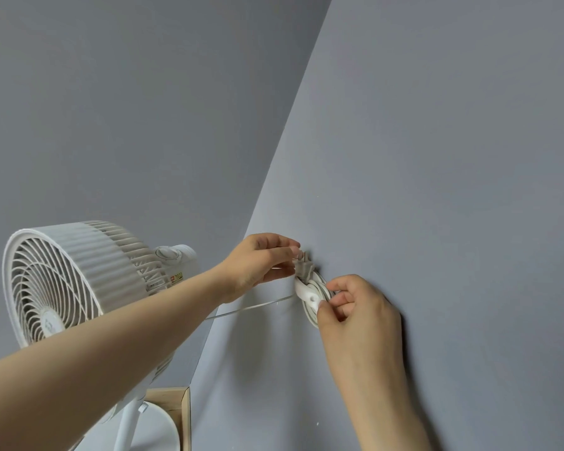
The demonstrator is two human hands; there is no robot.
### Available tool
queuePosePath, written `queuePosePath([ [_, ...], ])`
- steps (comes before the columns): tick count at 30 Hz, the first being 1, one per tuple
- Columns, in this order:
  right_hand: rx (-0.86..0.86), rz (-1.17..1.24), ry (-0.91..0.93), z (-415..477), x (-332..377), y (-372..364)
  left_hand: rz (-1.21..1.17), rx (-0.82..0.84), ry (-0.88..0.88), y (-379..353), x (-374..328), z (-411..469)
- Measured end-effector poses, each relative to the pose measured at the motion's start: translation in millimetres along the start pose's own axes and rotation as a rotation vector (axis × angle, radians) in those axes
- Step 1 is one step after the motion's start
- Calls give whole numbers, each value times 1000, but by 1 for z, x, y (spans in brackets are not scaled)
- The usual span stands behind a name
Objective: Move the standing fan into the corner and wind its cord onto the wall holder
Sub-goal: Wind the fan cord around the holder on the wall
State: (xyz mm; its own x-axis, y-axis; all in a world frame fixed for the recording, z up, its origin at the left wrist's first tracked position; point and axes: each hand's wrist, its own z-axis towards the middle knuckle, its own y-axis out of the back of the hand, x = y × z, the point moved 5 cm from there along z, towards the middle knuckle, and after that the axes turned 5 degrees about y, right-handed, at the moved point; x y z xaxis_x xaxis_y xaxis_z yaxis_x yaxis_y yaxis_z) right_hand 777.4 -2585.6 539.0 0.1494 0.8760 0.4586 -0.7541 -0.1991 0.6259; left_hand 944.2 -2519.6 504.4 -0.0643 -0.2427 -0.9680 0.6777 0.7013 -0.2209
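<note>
The white standing fan (69, 281) stands at the lower left, close to the corner where two grey walls meet. Its round base (158, 428) rests on the floor below. A white holder (308, 294) is fixed on the right wall, with the white cord (310, 315) coiled around it. One strand of cord (251, 308) runs from the coil back toward the fan. My left hand (261, 265) pinches the grey plug (303, 270) just above the holder. My right hand (355, 307) grips the coil and the holder's lower edge.
A wooden skirting board (176, 402) runs along the floor in the corner behind the fan base. The grey right wall (437, 157) fills most of the view. My left forearm crosses in front of the fan's lower half.
</note>
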Motion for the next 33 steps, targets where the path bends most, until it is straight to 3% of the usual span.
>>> queuePosePath([
  [33, 52, 140, -30, -59, -7, 28, 75, -288, -23, 8, 27, -152],
])
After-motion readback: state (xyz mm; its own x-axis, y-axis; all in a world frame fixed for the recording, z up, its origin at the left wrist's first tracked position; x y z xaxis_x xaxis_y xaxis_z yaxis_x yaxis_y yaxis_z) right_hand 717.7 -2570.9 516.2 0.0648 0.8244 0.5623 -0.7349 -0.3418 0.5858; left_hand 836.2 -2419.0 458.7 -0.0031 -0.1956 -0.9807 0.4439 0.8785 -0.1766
